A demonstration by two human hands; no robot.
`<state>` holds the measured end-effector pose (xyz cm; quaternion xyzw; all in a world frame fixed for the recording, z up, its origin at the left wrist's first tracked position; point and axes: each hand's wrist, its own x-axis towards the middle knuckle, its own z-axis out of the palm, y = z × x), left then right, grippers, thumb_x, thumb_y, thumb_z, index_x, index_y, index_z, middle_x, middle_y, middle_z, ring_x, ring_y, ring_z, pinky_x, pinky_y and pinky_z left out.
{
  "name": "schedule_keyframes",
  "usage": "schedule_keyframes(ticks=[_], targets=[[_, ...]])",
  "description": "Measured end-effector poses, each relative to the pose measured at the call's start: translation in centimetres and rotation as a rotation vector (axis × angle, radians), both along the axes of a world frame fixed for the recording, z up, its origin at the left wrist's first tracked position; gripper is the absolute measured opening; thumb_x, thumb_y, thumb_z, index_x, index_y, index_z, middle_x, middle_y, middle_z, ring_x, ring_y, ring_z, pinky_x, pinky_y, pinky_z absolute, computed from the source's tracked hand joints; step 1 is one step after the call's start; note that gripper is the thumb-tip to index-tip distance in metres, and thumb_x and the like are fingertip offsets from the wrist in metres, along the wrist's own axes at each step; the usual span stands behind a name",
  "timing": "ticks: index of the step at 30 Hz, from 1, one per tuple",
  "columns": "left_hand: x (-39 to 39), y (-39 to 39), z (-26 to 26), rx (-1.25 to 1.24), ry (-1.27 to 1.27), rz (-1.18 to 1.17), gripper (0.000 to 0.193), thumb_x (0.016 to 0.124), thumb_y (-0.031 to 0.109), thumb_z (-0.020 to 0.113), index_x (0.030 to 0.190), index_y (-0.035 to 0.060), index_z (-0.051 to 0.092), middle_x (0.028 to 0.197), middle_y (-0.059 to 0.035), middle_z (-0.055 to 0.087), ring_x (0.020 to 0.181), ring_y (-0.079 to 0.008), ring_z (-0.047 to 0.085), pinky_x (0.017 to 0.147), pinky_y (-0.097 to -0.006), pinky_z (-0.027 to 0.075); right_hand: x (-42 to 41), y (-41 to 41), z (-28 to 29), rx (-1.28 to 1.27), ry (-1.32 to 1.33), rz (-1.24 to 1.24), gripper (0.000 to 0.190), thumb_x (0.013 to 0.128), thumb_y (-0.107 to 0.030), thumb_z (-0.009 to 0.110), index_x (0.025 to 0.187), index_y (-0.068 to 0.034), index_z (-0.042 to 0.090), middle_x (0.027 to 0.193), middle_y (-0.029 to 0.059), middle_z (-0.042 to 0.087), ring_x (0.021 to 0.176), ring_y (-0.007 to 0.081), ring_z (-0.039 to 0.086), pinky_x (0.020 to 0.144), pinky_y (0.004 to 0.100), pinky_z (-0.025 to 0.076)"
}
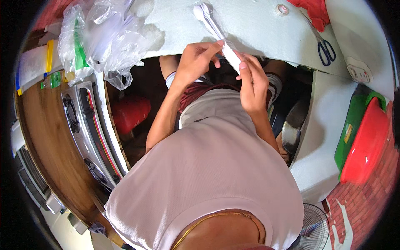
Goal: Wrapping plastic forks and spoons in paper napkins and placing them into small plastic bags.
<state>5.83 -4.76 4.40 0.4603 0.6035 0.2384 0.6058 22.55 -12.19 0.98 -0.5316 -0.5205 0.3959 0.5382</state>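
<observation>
White plastic cutlery [203, 15] in a clear plastic sleeve, with a white folded paper napkin [231, 58] at its lower end, slants over the front edge of the pale table [175, 28]. My left hand [200, 57] pinches the packet between thumb and fingers near its middle. At the lower end, my right hand [252, 75] grips the napkin part, thumb on top. The spoon end points away from me over the tabletop. Which other utensils lie in the sleeve is hard to tell.
Clear plastic bags [106, 40] lie at the left. A tape roll [282, 10], dark-handled scissors [326, 51] and a red cloth [315, 12] are at the right. A gas stove [90, 125] stands left of me; a red basin [365, 140] and green tray [350, 125] stand far right.
</observation>
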Motion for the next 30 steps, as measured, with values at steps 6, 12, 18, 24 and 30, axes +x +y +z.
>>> schedule_keyframes(ticks=[6,12,18,24,30], targets=[[-0.2,-1.0,-1.3,-0.029,-0.171,0.063,0.023,0.101,0.024,0.065,0.099,0.0008,0.069,0.076,-0.0032,0.066,0.044,-0.0040,0.040,0.038,-0.0230,0.024,-0.9,-0.7,0.0,0.056,-0.287,-0.050,0.028,0.099,-0.014,0.063,0.124,-0.003,0.071,0.115,0.0175,0.066,0.087,0.0288,0.069,0.074,0.0365,0.055],[0.1,-2.2,-1.4,0.003,-0.222,0.096,0.023,0.102,0.021,0.063,0.098,-0.0009,0.067,0.083,-0.0044,0.067,0.044,-0.0058,0.047,0.037,-0.0229,0.033,-0.7,-0.8,-0.1,0.068,-0.439,-0.195,0.018,0.090,-0.013,0.076,0.106,-0.008,0.078,0.110,0.0099,0.072,0.071,0.0222,0.071,0.061,0.0329,0.054],[1.0,-3.5,-0.8,-0.050,-0.251,0.154,0.022,0.102,0.019,0.063,0.100,-0.0030,0.064,0.089,-0.0062,0.067,0.048,-0.0083,0.055,0.039,-0.0242,0.043,-0.4,-0.5,-0.8,0.159,-0.365,-0.187,0.016,0.088,-0.010,0.077,0.104,-0.004,0.077,0.109,0.0138,0.074,0.078,0.0268,0.073,0.066,0.0337,0.057],[0.4,-3.7,-1.1,-0.024,-0.322,0.122,0.020,0.102,0.016,0.063,0.102,-0.0036,0.064,0.094,-0.0071,0.067,0.055,-0.0098,0.060,0.044,-0.0246,0.049,-0.6,0.1,0.1,0.112,-0.274,-0.075,0.021,0.093,-0.006,0.070,0.113,0.002,0.072,0.106,0.0181,0.073,0.089,0.0324,0.073,0.074,0.0364,0.057],[0.4,-3.8,-1.5,-0.033,-0.432,0.098,0.026,0.105,0.022,0.057,0.105,-0.0031,0.063,0.100,-0.0110,0.067,0.064,-0.0147,0.065,0.052,-0.0276,0.055,0.2,0.2,-0.7,-0.044,0.006,-0.035,0.021,0.097,-0.006,0.068,0.115,0.005,0.071,0.103,0.0160,0.072,0.083,0.0227,0.071,0.070,0.0320,0.056]])
